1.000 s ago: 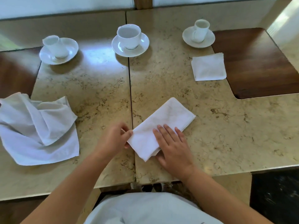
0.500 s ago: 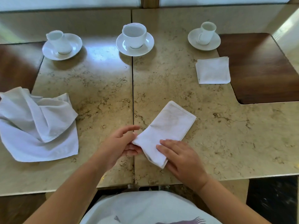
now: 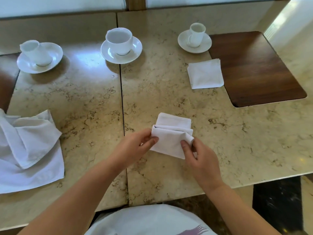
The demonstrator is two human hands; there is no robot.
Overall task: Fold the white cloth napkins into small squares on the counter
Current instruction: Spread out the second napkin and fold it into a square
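A white cloth napkin (image 3: 171,133) lies partly folded on the marble counter (image 3: 228,141) in front of me, its near half lifted and doubled over the far half. My left hand (image 3: 135,146) pinches its left corner. My right hand (image 3: 198,155) grips its right corner, thumb on top. A second napkin (image 3: 205,73), folded into a small square, rests at the back right beside the dark wooden inlay. A crumpled pile of unfolded white napkins (image 3: 28,146) sits at the left edge.
Three white cups on saucers stand along the back: left (image 3: 39,55), middle (image 3: 121,44), right (image 3: 194,39). A dark wooden inlay (image 3: 257,68) fills the right rear. A seam (image 3: 122,107) splits the counter. The front edge is near my body.
Both hands picked up the near end of the long folded napkin and brought it up and forward over the far end; the napkin also turned square to me.
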